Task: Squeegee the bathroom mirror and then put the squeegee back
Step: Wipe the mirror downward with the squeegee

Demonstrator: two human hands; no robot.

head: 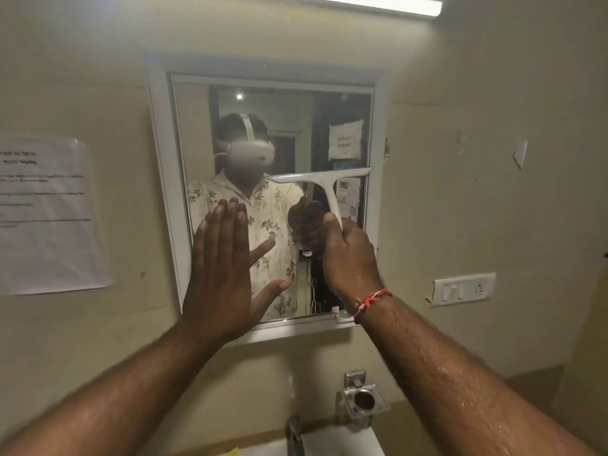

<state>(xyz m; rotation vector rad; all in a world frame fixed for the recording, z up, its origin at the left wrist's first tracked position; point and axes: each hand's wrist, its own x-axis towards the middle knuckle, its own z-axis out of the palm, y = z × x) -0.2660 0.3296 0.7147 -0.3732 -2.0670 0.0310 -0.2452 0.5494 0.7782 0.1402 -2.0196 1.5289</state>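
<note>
I grip the white squeegee (320, 177) in my right hand (348, 258), fingers and thumb wrapped round the lower part of its handle. The handle rises out of my fist to the blade bar, which lies level across the right half of the mirror (197, 126) at about mid-height, its right end close to the right edge of the frame (161, 159). My left hand (223, 268) holds nothing. It is flat, fingers straight and together, thumb spread, palm toward the glass at the lower left corner and overlapping the left frame edge. The two hands are apart, the left one lower and to the left of the squeegee.

I cannot tell whether the blade's edge touches the glass, nor whether my left palm rests on it. My fist hides the end of the handle. A small white piece (342, 315) at the mirror's bottom edge is half covered by my wrist and its red thread band (371, 299). The print on the paper notice (49, 215) on the wall to the left is too blurred to read. The tap (294, 432) is cut off at the picture's lower edge.
</note>
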